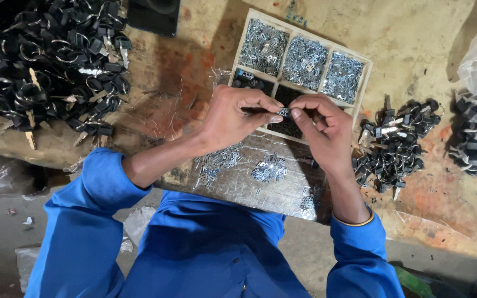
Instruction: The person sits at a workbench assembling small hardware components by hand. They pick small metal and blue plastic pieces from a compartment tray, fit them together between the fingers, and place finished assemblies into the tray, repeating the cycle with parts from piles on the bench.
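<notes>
Lighting is soft, even daylight, moderately bright. The left hand (233,116) and right hand (321,129) are sharp and cast faint shadows onto the tray (362,83) beneath. Mild glare shows on the plastic sheet (282,187) just below the hands. Corners darken and bend slightly.

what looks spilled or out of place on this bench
Small metal clips lie in loose clumps on the plastic sheet below the tray, outside its compartments. Otherwise nothing stands out: both hands, left hand and right hand, pinch one small part.
</notes>
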Available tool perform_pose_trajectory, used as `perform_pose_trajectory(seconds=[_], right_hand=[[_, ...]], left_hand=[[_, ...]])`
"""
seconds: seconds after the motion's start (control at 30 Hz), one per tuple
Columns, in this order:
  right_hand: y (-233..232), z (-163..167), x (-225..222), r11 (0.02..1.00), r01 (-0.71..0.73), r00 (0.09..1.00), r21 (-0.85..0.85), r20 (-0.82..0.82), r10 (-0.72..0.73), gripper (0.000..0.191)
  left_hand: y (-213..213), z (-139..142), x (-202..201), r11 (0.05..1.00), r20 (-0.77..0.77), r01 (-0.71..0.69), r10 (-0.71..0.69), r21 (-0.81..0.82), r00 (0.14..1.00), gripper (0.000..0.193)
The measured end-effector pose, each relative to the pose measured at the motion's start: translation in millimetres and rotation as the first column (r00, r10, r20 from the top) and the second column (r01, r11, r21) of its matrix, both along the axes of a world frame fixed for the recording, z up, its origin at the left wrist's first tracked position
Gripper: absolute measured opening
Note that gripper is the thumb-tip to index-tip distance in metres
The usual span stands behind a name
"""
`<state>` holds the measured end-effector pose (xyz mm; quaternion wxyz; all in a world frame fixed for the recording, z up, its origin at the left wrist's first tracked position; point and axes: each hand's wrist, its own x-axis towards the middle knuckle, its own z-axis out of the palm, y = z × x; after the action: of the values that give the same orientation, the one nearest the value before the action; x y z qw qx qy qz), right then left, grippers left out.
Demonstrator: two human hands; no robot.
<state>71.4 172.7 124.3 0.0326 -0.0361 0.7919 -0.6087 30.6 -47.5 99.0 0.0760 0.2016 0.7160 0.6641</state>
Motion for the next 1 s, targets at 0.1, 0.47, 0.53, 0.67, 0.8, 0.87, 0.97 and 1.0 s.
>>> perform_pose_trajectory(seconds=[0.1, 0.47, 0.53, 0.67, 0.8, 0.87, 0.97, 1.0], right_hand=[[-4, 14, -3, 0.972, -0.077, 0.979, 0.221, -0.166, 0.115, 0.019], [58, 61, 22, 0.676, -0.109, 0.962, 0.729, -0.094, 0.256, 0.014], [67, 55, 41, 0.567, -0.163, 0.960, 0.807, -0.003, 0.281, 0.013], [65, 29, 75, 0.473, -0.091, 0.963, 0.876, -0.043, 0.266, 0.022], [65, 13, 114, 0.534, -0.033, 0.983, 0.845, -0.068, 0.168, 0.033], [66, 8, 134, 0.578, 0.064, 0.988, 0.814, -0.133, 0.078, 0.033], [63, 0, 166, 0.639, 0.226, 0.965, 0.735, -0.260, -0.042, 0.027], [59, -4, 176, 0.614, 0.248, 0.955, 0.749, -0.296, -0.024, 0.029]], left_hand=[[1, 0, 2, 1.000, 0.002, -0.015, 0.015, 0.007, 1.000, 0.013], [10, -11, 3, 0.994, -0.026, 0.003, 0.000, 0.106, 1.000, 0.012], [14, -11, 2, 0.994, -0.049, 0.003, 0.002, 0.108, 0.999, 0.013], [19, -8, 9, 0.995, -0.040, -0.006, 0.010, 0.096, 0.999, 0.013], [20, -1, 21, 0.993, -0.026, -0.002, 0.005, 0.115, 1.000, 0.013], [16, 4, 34, 0.998, -0.031, -0.004, 0.006, 0.070, 1.000, 0.014], [5, 15, 56, 1.000, -0.159, 0.017, -0.013, 0.022, 0.987, 0.016], [1, 19, 67, 1.000, -0.160, 0.010, -0.007, 0.019, 0.987, 0.016]])
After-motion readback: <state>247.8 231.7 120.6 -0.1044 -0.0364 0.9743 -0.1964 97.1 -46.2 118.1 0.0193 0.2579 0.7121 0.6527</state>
